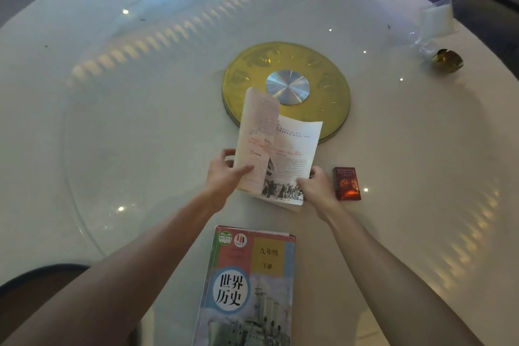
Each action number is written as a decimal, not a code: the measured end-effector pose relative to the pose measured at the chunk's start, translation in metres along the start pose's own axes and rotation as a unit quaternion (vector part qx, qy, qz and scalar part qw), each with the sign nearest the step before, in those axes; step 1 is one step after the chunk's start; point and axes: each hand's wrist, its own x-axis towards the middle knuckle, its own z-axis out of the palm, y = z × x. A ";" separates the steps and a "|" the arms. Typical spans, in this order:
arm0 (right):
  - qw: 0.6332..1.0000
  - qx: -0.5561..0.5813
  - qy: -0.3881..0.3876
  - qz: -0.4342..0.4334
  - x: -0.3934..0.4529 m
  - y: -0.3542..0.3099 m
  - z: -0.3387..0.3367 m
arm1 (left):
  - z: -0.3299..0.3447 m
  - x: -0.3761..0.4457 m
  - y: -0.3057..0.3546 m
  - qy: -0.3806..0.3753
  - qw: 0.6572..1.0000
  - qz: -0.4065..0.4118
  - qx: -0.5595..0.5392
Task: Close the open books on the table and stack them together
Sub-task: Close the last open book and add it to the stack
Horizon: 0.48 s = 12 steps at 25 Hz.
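An open book (pixel 276 154) is held between both hands above the round white table (pixel 84 126). The left hand (pixel 226 173) is clamped on the raised left half of the pages, thumb laid across the printed face and fingers curled behind; that half is lifted steeply, its top corner curling over. The right hand (pixel 316 185) is closed on the lower right corner of the flatter right-hand page, just beside a dark printed picture along the bottom edge.

Immediately right of the right hand, a small red box (pixel 346 183) is seen lying on the table, close to the fingers but apart from them. Just beyond the held book, a gold disc with a silver centre (pixel 323 87) is partly covered by the lifted pages. Nearer than the hands, between the two forearms, a closed textbook (pixel 247 286) with a colourful cover lies flat at the table's near edge, well apart from the open one. Far off to the right, a clear wrapper (pixel 434 22) and a small amber dish (pixel 447 60) are set near the rim.
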 end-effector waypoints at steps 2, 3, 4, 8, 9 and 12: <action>0.999 0.048 -0.022 0.007 -0.012 0.003 -0.001 | 0.005 -0.011 0.005 -0.059 0.997 0.036 0.041; 0.997 0.072 -0.032 0.009 -0.017 0.005 -0.002 | 0.009 -0.017 0.005 -0.095 0.993 0.044 0.059; 0.995 0.088 -0.040 0.011 -0.021 0.008 -0.002 | 0.012 -0.021 0.003 -0.127 0.989 0.043 0.068; 0.995 0.080 -0.046 0.045 -0.033 0.026 -0.005 | 0.018 -0.026 -0.019 -0.063 0.990 0.044 0.118; 0.995 0.074 -0.036 0.051 -0.034 0.031 -0.006 | 0.016 -0.023 -0.024 -0.006 0.987 0.040 0.158; 0.998 0.038 0.015 0.045 -0.033 0.041 -0.005 | 0.005 -0.014 -0.038 0.057 0.973 -0.019 0.222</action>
